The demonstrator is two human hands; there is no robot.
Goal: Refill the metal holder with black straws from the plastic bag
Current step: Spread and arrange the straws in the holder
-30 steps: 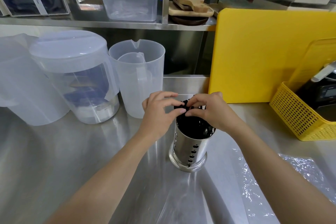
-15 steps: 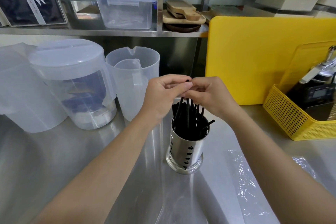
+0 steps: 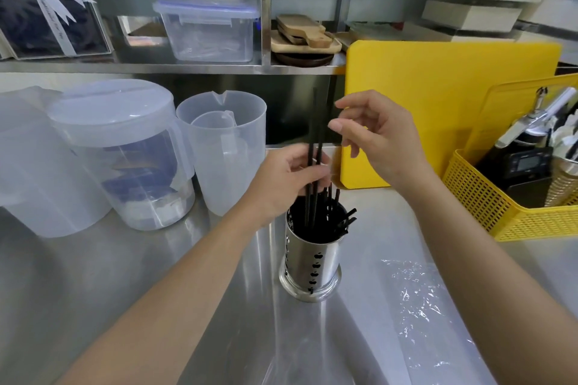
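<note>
A perforated metal holder (image 3: 311, 266) stands upright on the steel counter, packed with black straws (image 3: 339, 219). My left hand (image 3: 283, 180) grips two long black straws (image 3: 314, 141) that stick up well above the holder, their lower ends inside it. My right hand (image 3: 378, 137) hovers above and right of the holder, fingers apart, holding nothing. The clear plastic bag (image 3: 419, 300) lies flat on the counter to the right of the holder, under my right forearm.
Clear plastic jugs (image 3: 119, 153) and a measuring pitcher (image 3: 225, 150) stand at the left. A yellow cutting board (image 3: 444, 109) leans behind the holder. A yellow basket (image 3: 488, 206) with tools sits at the right. A shelf above holds boxes and wooden boards.
Both hands were pinching straws at the holder's mouth. The straws rose; now my left hand alone holds two raised straws and my right hand has let go and lifted away.
</note>
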